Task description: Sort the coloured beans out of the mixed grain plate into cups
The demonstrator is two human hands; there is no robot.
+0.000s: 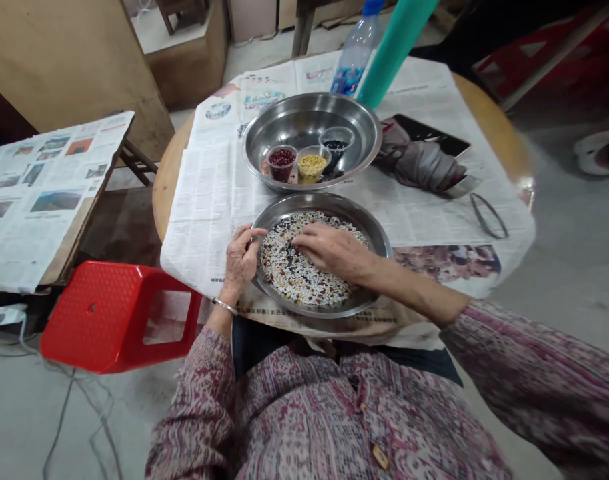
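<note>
A shallow steel basin (379,230) sits near the table's front edge, spread with mixed white, black, red and yellow grains and beans (309,280). My left hand (243,257) grips its left rim, thumb and index finger at the edge. Over the grains, my right hand (337,250) has its fingertips pressed together among them; whatever they pinch is hidden. Just behind stands a bigger steel basin (309,110). Inside it are three clear plastic cups: one of dark red beans (282,160), one of yellow beans or kernels (311,165) and one of black beans (337,147).
Newspaper (209,200) covers the round table. A water bottle (354,53) and a teal cylinder (397,50) stand at the back. A folded grey umbrella (419,160) lies by a dark flat device (434,133) on the right. A red stool (109,313) stands left.
</note>
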